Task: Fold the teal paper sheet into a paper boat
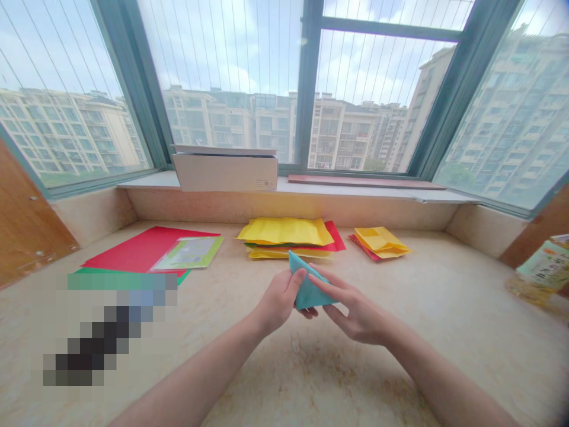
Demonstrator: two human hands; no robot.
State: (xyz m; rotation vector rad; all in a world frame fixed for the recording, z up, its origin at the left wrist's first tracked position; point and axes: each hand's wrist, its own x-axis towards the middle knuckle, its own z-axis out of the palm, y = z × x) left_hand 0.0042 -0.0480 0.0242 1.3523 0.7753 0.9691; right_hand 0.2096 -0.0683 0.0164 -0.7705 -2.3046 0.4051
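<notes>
Blue paper (312,290), folded to a pointed, 3-sided shape, was held up above the stone-patterned counter (435,332) in the head view, near its middle. The left hand (281,296) pinched its left edge, thumb pressed on the near face and fingertips showing beneath. The right hand (358,309) gripped its right side, fingers laid along the upper edge and thumb at the lower corner.

Writing was scarce. The white box (222,172) on the sill bore small dark print at its lower right, too tiny to read. At the right edge, a jar's label (547,264) carried an orange mark and dark characters, too blurred to make out. The green-edged clear packet (189,252), lying on the red sheet (133,252), had no legible text. Beyond the hands lay a yellow-topped paper stack (287,230); to its right were smaller folded yellow pieces (383,241) over red.
</notes>
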